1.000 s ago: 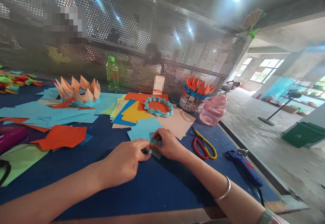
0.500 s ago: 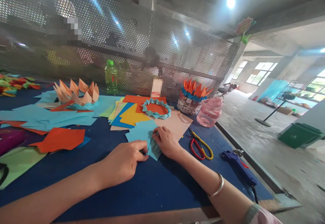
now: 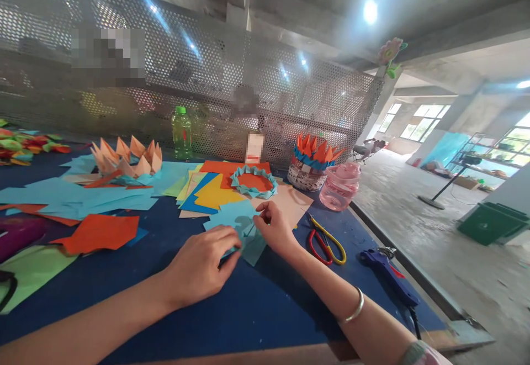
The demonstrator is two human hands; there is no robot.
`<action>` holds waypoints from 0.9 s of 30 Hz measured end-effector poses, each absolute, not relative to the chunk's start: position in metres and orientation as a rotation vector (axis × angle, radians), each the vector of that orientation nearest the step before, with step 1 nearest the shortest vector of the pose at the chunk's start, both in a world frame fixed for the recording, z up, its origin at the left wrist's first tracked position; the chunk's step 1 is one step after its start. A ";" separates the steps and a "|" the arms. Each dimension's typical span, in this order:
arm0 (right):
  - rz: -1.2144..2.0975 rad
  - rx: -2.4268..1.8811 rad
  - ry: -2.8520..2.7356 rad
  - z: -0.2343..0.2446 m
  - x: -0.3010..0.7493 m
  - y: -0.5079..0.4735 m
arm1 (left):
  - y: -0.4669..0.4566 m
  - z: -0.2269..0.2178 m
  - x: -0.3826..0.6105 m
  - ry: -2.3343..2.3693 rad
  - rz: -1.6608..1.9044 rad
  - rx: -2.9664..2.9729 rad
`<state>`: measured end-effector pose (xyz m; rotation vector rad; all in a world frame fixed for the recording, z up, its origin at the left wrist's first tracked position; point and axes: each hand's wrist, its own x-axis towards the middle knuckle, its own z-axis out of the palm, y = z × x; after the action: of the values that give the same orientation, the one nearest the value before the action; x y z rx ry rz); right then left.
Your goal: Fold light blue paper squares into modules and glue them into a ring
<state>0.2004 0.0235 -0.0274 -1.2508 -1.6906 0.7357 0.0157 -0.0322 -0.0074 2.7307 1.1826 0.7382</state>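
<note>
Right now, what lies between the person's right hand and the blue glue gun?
Red-and-yellow scissors lie between right hand and glue gun, seen in the head view.

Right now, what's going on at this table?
A person is folding a light blue paper sheet on the dark blue table. The left hand pinches its near edge while the right hand pinches a fold on the far side. Scissors and a blue glue gun lie untouched to the right. Behind the hands sit loose coloured sheets, a folded blue paper ring and a pink jar.
</note>
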 end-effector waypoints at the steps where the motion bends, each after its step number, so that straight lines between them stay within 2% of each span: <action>1: 0.752 -1.233 -1.657 -0.025 0.198 0.020 | -0.032 -0.006 0.017 1.228 0.762 2.745; 7: 0.930 -1.118 -1.525 -0.014 0.184 -0.003 | -0.031 -0.003 0.022 1.429 0.689 2.910; 16: 0.902 -1.051 -1.609 -0.011 0.183 -0.009 | -0.024 -0.009 0.016 1.453 0.706 2.842; 22: 0.842 -0.986 -1.742 -0.003 0.188 -0.014 | -0.008 -0.006 0.011 1.317 0.885 2.471; 27: 0.573 -1.128 -1.923 0.012 0.215 -0.009 | 0.007 -0.005 0.006 1.195 0.914 1.706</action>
<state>0.2149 -0.0087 0.0119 -1.1283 -1.9235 0.5734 0.0056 0.0074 -0.0049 1.7061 1.1955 0.9142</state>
